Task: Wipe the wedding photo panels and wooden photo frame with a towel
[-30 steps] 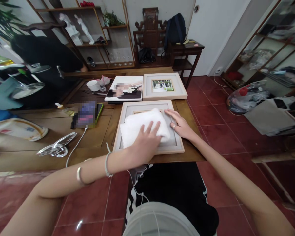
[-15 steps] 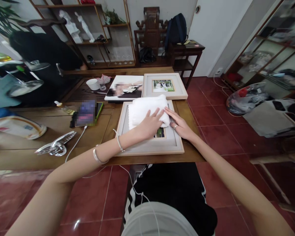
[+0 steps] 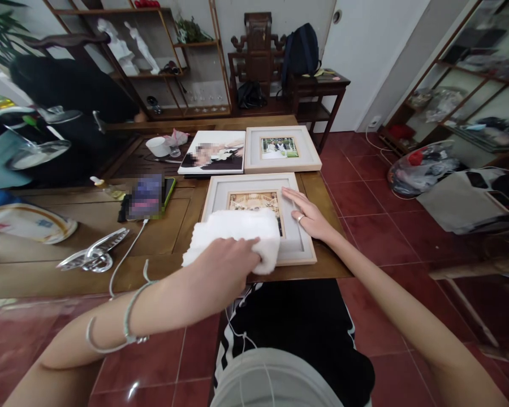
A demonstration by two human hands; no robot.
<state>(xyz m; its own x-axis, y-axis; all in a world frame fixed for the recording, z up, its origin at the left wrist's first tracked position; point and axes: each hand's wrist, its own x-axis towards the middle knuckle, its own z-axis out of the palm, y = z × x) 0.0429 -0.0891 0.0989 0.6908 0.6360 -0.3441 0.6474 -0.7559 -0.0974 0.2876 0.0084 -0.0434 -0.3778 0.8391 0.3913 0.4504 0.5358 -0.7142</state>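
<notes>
A framed photo (image 3: 299, 186) in a pale wood frame lies flat at the table's near edge. Over its lower left part is a folded white towel (image 3: 237, 226), which hides some of the picture. My left hand (image 3: 227, 268) is closed on the towel's near side, fingers curled into the cloth. On the frame's right side rests my right hand (image 3: 307, 217), flat with the fingers stretched out, a ring on one finger. It holds nothing.
Behind lie a second framed photo (image 3: 254, 164) and a white-edged photo panel (image 3: 214, 135). To the left are a phone (image 3: 168, 192), its white cable, a silver butterfly-shaped object (image 3: 95, 251), a dropper bottle (image 3: 108, 188) and a white cup (image 3: 158, 147).
My left hand has drawn the towel toward me and a little left, and its fingers have curled into the cloth. More of the picture is uncovered. My right hand stays on the frame.
</notes>
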